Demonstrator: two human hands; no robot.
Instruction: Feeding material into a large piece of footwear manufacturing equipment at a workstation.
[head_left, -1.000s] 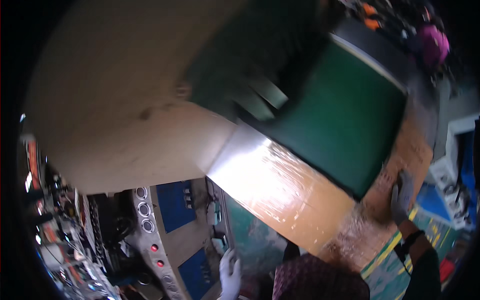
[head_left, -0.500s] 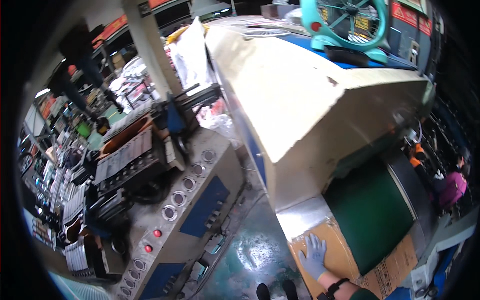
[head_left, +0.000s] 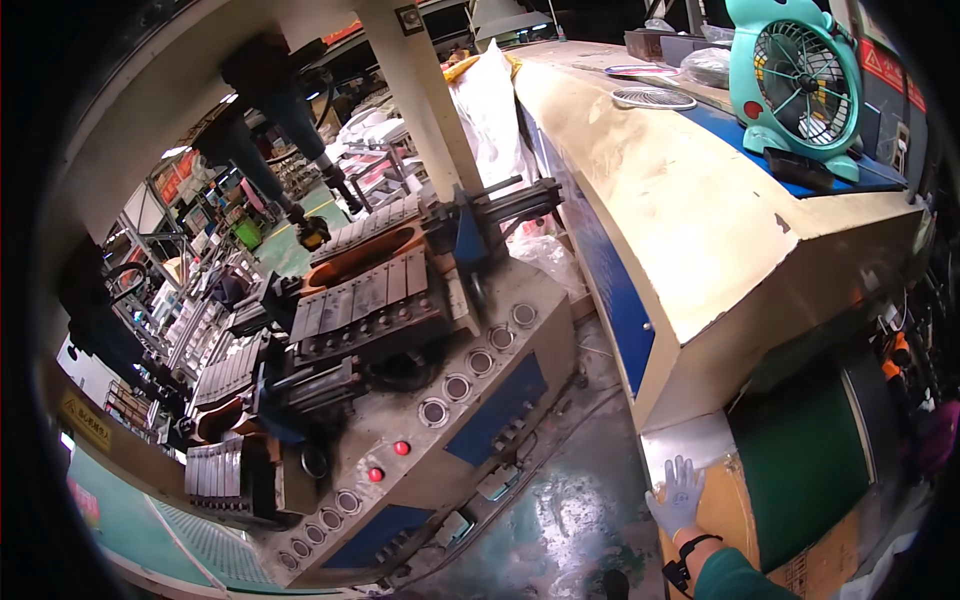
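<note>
My right hand [head_left: 677, 496], in a pale grey glove with a dark band at the wrist, lies palm down with its fingers spread. It rests on a brown cardboard sheet [head_left: 728, 508], close to a shiny metal plate [head_left: 684, 444]. Just right of the cardboard, a green conveyor belt [head_left: 808, 462] runs out from under a large cream metal hood [head_left: 690, 215]. Nothing shows in the right hand's grasp. My left hand is out of sight.
A press machine with metal mould blocks [head_left: 365, 300] stands at left. Its control panel has round gauges and two red buttons [head_left: 402, 448]. A teal fan [head_left: 803, 85] and a round wire grille [head_left: 653, 97] sit on the hood. Grey-green floor [head_left: 575, 510] separates the machines.
The view has swung left, so the machines sit farther right in the picture and more of the press shows. My right hand stays flat on the cardboard, near the metal plate.
</note>
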